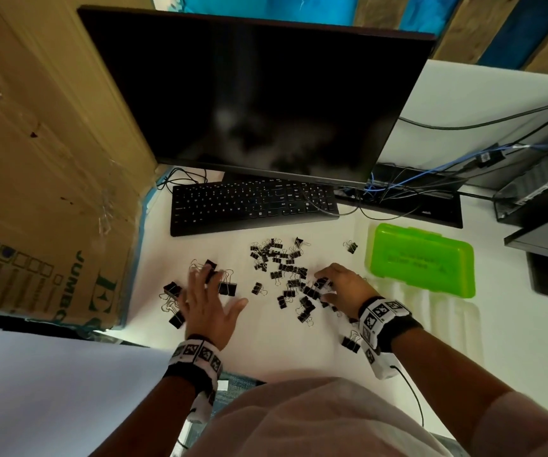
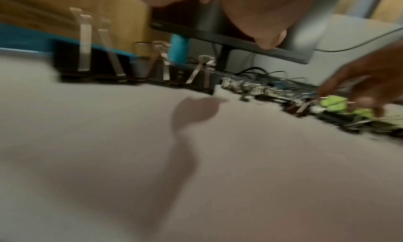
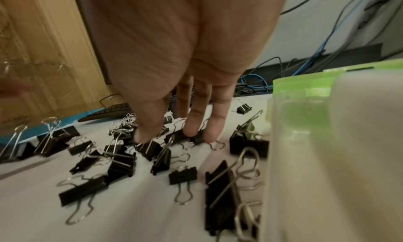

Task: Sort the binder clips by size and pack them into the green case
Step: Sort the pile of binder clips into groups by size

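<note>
Table (image 1: 299, 351): white, carrying everything below; both hands work low over it.
Monitor (image 1: 259, 103): dark screen, standing well beyond both hands.
Cardboard box (image 1: 45, 179): upright, out past the left hand.
Keyboard (image 1: 252, 206): black, just beyond the clip heap, between the hands and the monitor.
Green case (image 1: 421, 258): translucent, lid closed, lying flat just outboard of the right hand and a little beyond it.
Small binder clips (image 1: 285, 275): a loose black heap between the two hands, its near edge running under the right fingers; one stray clip (image 1: 351, 247) sits apart, near the case.
Large binder clips (image 1: 226, 286): a few spread around and under the left hand's fingertips (wire handles up in the blurred left wrist view).
Left hand (image 1: 206, 303): grip released, fingers straight and spread, palm down over the large clips.
Right hand (image 1: 340, 286): grip released, nothing pinched; fingers extended downward, the fingertips (image 3: 191, 130) touching small clips in the heap, as the right wrist view shows.
</note>
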Demonstrator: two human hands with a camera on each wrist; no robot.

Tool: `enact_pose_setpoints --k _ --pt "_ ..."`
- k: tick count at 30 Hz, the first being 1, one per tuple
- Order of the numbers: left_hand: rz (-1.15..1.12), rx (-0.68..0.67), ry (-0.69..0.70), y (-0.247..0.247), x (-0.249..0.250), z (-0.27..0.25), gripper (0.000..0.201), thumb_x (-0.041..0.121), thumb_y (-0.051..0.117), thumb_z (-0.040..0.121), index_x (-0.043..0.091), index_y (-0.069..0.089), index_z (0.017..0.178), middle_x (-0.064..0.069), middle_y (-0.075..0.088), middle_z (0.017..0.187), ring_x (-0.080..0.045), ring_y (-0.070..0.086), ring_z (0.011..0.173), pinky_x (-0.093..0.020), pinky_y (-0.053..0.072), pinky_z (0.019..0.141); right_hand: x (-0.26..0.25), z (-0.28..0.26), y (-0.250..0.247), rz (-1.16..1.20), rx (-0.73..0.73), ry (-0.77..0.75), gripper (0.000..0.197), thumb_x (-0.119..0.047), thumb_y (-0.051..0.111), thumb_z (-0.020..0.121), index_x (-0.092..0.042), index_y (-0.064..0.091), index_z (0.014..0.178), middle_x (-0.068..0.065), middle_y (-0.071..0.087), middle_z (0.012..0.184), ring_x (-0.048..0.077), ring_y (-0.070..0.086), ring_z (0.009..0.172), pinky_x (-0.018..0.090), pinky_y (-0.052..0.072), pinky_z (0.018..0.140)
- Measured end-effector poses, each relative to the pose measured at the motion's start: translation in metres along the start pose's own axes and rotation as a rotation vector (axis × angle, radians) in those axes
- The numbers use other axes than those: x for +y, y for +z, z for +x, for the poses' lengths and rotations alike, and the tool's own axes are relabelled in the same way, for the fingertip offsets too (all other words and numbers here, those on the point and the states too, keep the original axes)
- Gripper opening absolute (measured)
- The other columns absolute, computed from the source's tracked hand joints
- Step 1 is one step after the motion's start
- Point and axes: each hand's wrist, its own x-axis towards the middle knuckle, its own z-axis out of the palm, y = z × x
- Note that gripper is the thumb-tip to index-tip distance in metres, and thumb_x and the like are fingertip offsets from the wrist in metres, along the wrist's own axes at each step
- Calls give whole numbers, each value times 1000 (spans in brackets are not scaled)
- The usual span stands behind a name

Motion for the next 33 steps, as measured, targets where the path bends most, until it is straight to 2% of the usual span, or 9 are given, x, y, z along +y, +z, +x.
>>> enact_pose_setpoints --k 2,5,9,12,18,24,27,31,33 --pt "-96 -152 155 2 27 4 53 52 51 88 29 40 134 2 22 151 -21 20 141 -48 19 116 -4 -2 -1 -64 -28 -9 44 -25 63 85 -30 50 126 -11 46 126 19 61 99 34 52 79" --pt "-189 -349 417 16 66 11 35 28 51 94 30 48 129 8 40 137 -10 40 125 -36 38 109 -10 1 3 -225 -14 -38 24 -23 53 88 -27 61 110 -6 59 115 24 63 98 37 53 78" --pt "-53 -439 648 41 99 19 35 8 54 90 23 60 121 1 55 124 -19 46 118 -34 40 103 -6 -1 1 -33 56 18 21 -19 51 87 -26 69 96 -1 70 101 21 65 91 31 52 77" --pt "44 -496 639 52 103 24 37 1 52 88 19 62 118 -2 57 121 -23 46 116 -38 42 99 4 -5 -6 94 121 71 25 -15 53 83 -30 63 101 -3 67 96 19 64 88 34 53 77" --pt "-159 -466 522 44 104 26 24 9 49 95 18 65 110 1 57 112 -19 59 96 -32 51 84 2 -6 -10 -124 -23 32 46 -32 60 86 -30 46 129 1 45 122 24 58 103 38 51 82" --pt "-83 -575 604 37 89 25 29 11 57 90 19 63 117 -1 56 123 -17 49 115 -25 37 102 -14 2 0 -129 -55 61 26 -25 55 88 -19 64 111 8 53 110 32 61 95 40 52 83" --pt "11 -564 645 39 97 29 23 19 55 92 16 66 111 -5 61 114 -21 51 110 -31 40 96 -12 -1 -2 -1 15 46 20 -15 57 84 -15 72 97 8 63 104 28 63 95 33 50 85" --pt "-31 -481 684 43 107 32 16 10 52 91 11 67 97 -6 64 98 -23 54 95 -40 46 88 -4 -15 -21 138 121 73 13 -12 65 81 -13 75 89 4 73 96 16 65 87 17 44 77" --pt "-63 -449 683 42 116 36 17 6 50 91 12 63 99 -5 62 97 -22 55 93 -40 48 85 5 -22 -32 230 203 139 10 -14 69 79 -14 75 88 3 74 92 13 64 81 19 47 78"
